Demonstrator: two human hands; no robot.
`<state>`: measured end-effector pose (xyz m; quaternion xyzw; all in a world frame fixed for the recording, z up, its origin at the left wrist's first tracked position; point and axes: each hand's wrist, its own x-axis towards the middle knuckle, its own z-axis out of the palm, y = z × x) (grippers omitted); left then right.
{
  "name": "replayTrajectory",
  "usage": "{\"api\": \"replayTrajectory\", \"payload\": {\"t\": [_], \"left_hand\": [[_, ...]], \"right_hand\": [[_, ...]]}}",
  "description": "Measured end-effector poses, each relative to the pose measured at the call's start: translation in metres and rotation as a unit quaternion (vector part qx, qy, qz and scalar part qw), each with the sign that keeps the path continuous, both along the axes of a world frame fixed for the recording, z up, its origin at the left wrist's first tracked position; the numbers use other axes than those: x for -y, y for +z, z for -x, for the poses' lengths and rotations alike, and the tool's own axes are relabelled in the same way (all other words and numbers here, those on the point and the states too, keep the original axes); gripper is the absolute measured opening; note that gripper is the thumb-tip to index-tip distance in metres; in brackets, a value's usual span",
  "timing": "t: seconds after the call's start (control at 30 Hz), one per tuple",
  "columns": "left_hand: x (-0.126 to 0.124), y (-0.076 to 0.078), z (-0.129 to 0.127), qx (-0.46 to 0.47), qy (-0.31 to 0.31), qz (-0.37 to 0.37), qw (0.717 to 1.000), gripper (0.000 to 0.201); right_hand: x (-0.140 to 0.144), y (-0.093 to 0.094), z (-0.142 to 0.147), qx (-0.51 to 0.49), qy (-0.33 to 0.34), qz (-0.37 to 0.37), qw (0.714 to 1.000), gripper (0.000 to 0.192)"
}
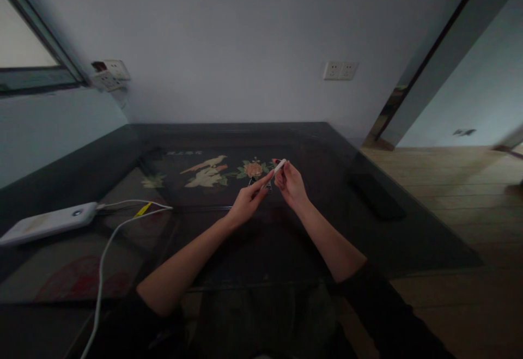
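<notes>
One pale wall [229,48] fills the view beyond both hands, and below it spreads one dark, glossy table [253,250], directly under them! Wooden floor [429,184] shows off to the right. Well left of the hands lies one long white device [49,223], its end at the frame edge, and one white cable [102,261] loops from it and drops out of sight at the bottom. Right of the hands: one black slab [376,196], its outline nearly lost in the gloom. Two hands at centre! The right hand [291,184] has its thumb and fingers pinched on one slim white object [280,165], right there between the hands, partly covered. The left hand [245,201] points its forefinger to the lower end; whether it grips, I can't tell. Smallest, leftward: one yellow tag [143,210] on the cable!
</notes>
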<state>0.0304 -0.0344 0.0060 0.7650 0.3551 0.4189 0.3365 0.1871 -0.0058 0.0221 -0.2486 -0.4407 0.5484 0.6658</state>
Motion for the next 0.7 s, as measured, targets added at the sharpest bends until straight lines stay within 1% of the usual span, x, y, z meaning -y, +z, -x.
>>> {"api": "replayTrajectory", "payload": {"t": [0.13, 0.3, 0.47, 0.6, 0.7], "left_hand": [[-0.0005, 0.0028, 0.0006, 0.000, 0.023, -0.009, 1.000, 0.052], [-0.0016, 0.0072, 0.0023, -0.003, 0.045, -0.006, 0.999, 0.052], [-0.0030, 0.0087, 0.0035, 0.001, 0.066, -0.005, 0.998, 0.051], [-0.0009, 0.0092, 0.0017, 0.013, 0.054, 0.002, 0.998, 0.051], [0.0010, 0.0087, 0.0007, 0.015, 0.036, 0.002, 0.999, 0.052]], "right_hand": [[0.0003, 0.0000, -0.0003, 0.009, -0.004, 0.011, 1.000, 0.051], [0.0020, 0.0013, 0.0002, 0.026, -0.011, 0.007, 1.000, 0.046], [0.0034, 0.0035, 0.0017, 0.037, -0.016, 0.001, 0.999, 0.051], [0.0029, 0.0036, 0.0006, 0.047, -0.021, -0.001, 0.999, 0.050], [0.0022, 0.0032, -0.0005, 0.041, -0.016, -0.002, 0.999, 0.044]]}}
